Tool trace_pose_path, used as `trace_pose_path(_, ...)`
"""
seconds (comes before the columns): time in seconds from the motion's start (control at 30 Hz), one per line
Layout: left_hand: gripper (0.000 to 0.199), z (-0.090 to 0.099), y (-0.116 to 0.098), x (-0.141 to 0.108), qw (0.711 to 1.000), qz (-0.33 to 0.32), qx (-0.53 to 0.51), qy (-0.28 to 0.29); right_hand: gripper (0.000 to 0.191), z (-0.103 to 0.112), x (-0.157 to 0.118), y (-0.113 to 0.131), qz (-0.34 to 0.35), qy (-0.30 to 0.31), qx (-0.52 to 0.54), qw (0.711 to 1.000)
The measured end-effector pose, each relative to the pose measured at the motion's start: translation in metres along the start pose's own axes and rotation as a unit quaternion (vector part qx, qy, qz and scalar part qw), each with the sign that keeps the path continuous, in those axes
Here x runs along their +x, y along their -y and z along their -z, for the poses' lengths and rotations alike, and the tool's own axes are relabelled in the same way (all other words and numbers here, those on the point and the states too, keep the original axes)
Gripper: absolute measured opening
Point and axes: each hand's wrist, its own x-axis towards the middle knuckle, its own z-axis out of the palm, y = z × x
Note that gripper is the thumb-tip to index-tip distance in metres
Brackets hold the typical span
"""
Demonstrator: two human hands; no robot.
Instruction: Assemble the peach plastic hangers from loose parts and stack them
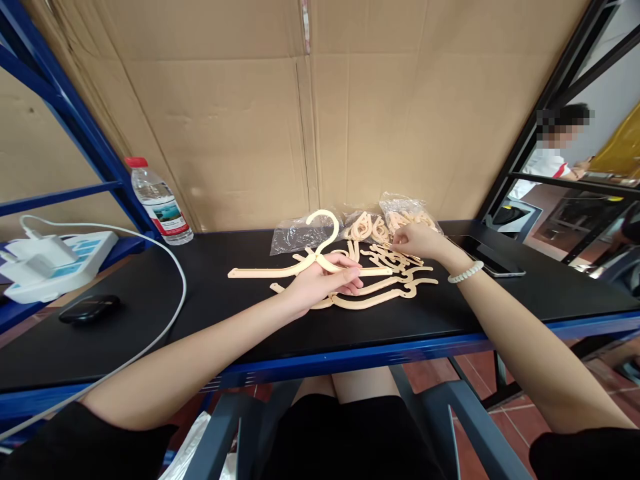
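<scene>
White pwr strip (97,248) on my L is half covered by plugs (50,252). Mid-desk, my L hand (325,279) is closed round a cream hanger (313,259), hiding part of it, w/ more hangers (370,305) partly covered below. My R hand (419,241), fingers bent, is at the small-parts pile (387,259); tips unclear, can't tell if they've got a pc.

hangers (370,305) on the table (220,300), bags (300,235) behind, bottle (163,205) leftward
</scene>
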Motion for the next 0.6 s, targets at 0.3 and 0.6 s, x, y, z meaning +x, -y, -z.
trace_pose_path(0.3, 0.03, 0.005, 0.002, 0.003, 1.0, -0.004, -0.015, -0.02, 0.045, -0.001, 0.004, -0.009, -0.051, 0.065, -0.038, 0.996)
trace_pose_path(0.6, 0.032, 0.007, 0.002, 0.003, 0.999, 0.009, -0.015, -0.035, 0.037, -0.001, 0.001, 0.0, -0.078, 0.084, -0.061, 0.992)
